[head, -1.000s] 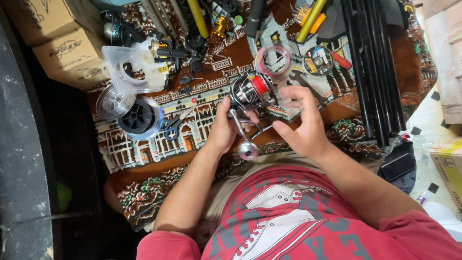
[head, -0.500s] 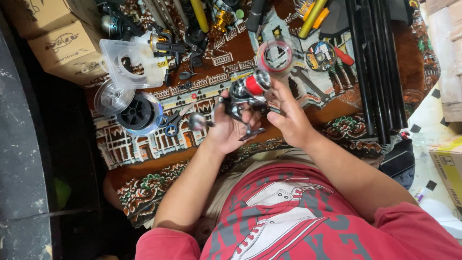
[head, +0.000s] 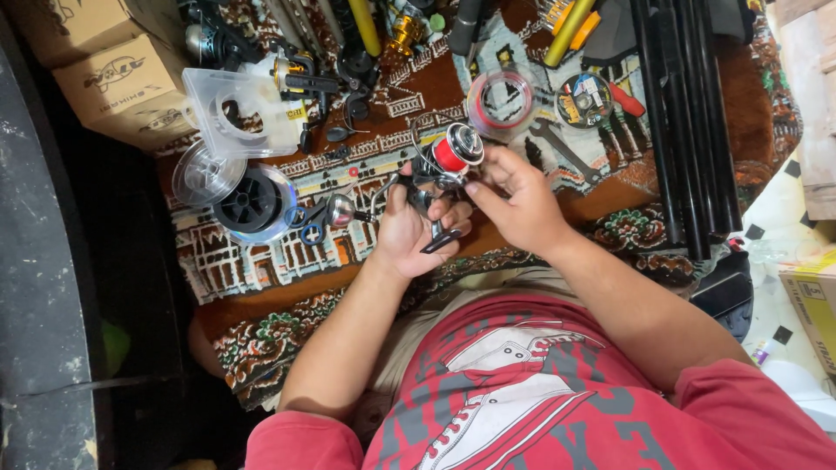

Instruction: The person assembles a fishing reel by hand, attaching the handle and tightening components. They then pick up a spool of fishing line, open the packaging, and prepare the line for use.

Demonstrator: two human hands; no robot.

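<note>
I am watching both hands working a spinning fishing reel [head: 440, 170] of dark, glossy metal, its round spool wound with bright red line and capped by a shiny silver face. The reel is being held above a woven rug [head: 261, 261] patterned with brown, cream and blue buildings, just in front of the person's red shirt. The left hand [head: 416, 228] is cupping the reel body from below, fingers curled round it and around the black foot that is sticking out toward the chest. The right hand [head: 514, 196] is sitting just right of the spool, its fingers bent and pinched together at the spool's edge; I cannot tell whether they are gripping line or the rim. The spool's axis is tilting up and to the right, away from the person, while the thin crank arm is running out leftward to a rounded chrome knob [head: 338, 209]. Left of the knob, a black ribbed spool [head: 252, 202] and a clear plastic spool [head: 202, 172] are lying on the rug, and long black rod sections [head: 688, 122] are lying well to the right.
</note>
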